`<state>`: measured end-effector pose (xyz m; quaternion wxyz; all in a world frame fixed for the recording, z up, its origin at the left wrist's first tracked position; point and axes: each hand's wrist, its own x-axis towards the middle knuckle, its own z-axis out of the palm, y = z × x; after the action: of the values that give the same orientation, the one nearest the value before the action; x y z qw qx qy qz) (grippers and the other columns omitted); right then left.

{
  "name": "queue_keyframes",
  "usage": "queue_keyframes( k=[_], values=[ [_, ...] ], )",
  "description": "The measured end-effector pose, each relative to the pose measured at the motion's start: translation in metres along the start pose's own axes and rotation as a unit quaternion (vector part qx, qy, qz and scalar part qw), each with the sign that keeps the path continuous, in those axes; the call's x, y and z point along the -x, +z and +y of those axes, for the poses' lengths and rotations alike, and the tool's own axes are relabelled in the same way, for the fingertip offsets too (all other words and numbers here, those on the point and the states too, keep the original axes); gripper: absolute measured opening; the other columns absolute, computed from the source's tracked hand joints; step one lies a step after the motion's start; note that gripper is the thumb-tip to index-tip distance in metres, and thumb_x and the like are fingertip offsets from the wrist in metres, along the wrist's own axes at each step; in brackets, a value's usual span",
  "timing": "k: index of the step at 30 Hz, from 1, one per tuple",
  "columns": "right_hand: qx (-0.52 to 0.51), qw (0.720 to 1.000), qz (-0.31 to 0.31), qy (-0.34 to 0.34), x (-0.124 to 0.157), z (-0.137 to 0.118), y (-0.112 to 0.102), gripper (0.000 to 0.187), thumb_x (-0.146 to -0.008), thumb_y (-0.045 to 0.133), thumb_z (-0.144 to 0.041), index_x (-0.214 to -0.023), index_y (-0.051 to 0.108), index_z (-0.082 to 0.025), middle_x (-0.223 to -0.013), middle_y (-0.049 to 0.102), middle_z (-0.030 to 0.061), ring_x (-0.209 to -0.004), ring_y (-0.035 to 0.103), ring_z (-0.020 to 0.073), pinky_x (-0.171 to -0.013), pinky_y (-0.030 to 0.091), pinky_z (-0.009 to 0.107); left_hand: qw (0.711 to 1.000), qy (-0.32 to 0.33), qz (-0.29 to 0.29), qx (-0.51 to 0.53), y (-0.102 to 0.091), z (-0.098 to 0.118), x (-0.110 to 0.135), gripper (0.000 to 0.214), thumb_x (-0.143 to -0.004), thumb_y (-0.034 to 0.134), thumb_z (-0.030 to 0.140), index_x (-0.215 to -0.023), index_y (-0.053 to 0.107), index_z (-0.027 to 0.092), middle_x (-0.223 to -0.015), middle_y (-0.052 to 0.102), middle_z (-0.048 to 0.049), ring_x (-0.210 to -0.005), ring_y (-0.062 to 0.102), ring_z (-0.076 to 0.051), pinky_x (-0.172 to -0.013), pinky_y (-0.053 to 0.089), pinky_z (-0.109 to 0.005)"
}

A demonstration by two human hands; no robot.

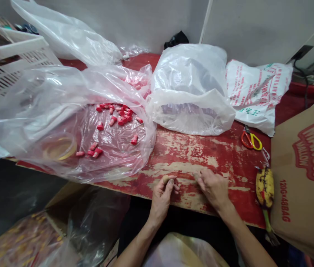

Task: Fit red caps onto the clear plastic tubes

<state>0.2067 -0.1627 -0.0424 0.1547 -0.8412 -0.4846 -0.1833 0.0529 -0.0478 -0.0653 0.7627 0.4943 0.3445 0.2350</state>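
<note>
Two bare hands work side by side at the near edge of a worn red-painted wooden tabletop [215, 155], whose paint has flaked away in patches to pale bare wood. The left hand [161, 200] is half closed, with its fingers curled in and its thumb raised. The right hand [214, 187] angles downward, its fingertips [198, 177] drawn into a loose pinch aimed toward the left hand. The fingers would hide anything small, so it cannot be told whether either hand has hold of something. Both rest just above the tabletop, apparently near or touching it. Fine fingertip work seems best kept this low and close over the board, as it is here.

Left of the hands on the tabletop, a large clear plastic bag [118, 163] lies spread open around scattered small pink-red cylindrical pieces [120, 120], well apart from the hands. A round roll of clear tape [59, 146] shows through the plastic at that bag's left end. Farther along the tabletop's back edge sits a bulging cloudy-white plastic bag [190, 74], beside a white sack printed in red [257, 92]. Orange-and-yellow-handled scissors [251, 140] lie near the tabletop's right end, and a spotted yellow-brown banana [265, 187] rests just beyond its right edge against a brown cardboard box [304, 185].
</note>
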Motion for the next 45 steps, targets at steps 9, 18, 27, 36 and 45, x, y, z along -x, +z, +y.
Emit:
queue_keyframes(
  k=[9,18,27,36,45],
  values=[
    [-0.589,0.694,-0.091,0.405,-0.008,0.006,0.005,0.042,-0.074,0.063,-0.060,-0.076,0.046,-0.021,-0.046,0.035,-0.0106,-0.037,0.028,0.0071,-0.039,0.031,0.020,1.000,-0.002,-0.013,0.014,-0.002,-0.002,-0.002,0.028,-0.084,0.059,0.041,-0.095,0.062,0.016,-0.075,0.065,-0.0005,-0.061,0.057,-0.008,-0.060,0.046,-0.019],
    [-0.662,0.628,-0.118,0.392,-0.006,-0.003,0.003,0.038,-0.073,0.064,-0.054,-0.081,0.047,-0.020,-0.049,0.038,-0.0110,-0.036,0.026,0.0042,-0.039,0.028,0.019,1.000,-0.006,-0.011,0.008,-0.002,-0.001,-0.002,0.029,-0.083,0.060,0.042,-0.095,0.062,0.016,-0.075,0.064,-0.0002,-0.062,0.057,-0.009,-0.060,0.047,-0.019],
    [-0.474,0.838,-0.157,0.221,-0.001,-0.007,-0.016,0.023,-0.081,0.053,-0.035,-0.098,0.055,-0.019,-0.086,0.059,0.0021,-0.069,0.054,0.0133,-0.060,0.043,0.023,0.999,-0.032,-0.012,-0.010,0.001,0.002,0.000,0.034,-0.082,0.059,0.046,-0.099,0.060,0.017,-0.071,0.062,-0.0006,-0.061,0.056,-0.011,-0.054,0.049,-0.020],
    [-0.129,0.989,-0.068,0.022,-0.001,-0.004,-0.016,0.012,-0.086,0.044,-0.024,-0.086,0.054,-0.018,-0.077,0.057,0.0024,-0.064,0.055,0.0151,-0.059,0.037,0.026,1.000,-0.020,-0.012,0.000,0.000,0.001,-0.001,0.030,-0.083,0.058,0.044,-0.097,0.061,0.017,-0.073,0.061,-0.0003,-0.061,0.056,-0.011,-0.057,0.048,-0.020],
    [-0.006,0.997,-0.061,0.042,0.001,0.003,-0.001,0.019,-0.090,0.040,-0.030,-0.081,0.054,-0.019,-0.070,0.061,0.0037,-0.055,0.055,0.0159,-0.054,0.030,0.027,1.000,-0.017,-0.006,0.001,0.001,0.000,0.000,0.030,-0.082,0.060,0.043,-0.097,0.062,0.017,-0.071,0.063,-0.0002,-0.060,0.057,-0.011,-0.057,0.046,-0.020]
  ],
)
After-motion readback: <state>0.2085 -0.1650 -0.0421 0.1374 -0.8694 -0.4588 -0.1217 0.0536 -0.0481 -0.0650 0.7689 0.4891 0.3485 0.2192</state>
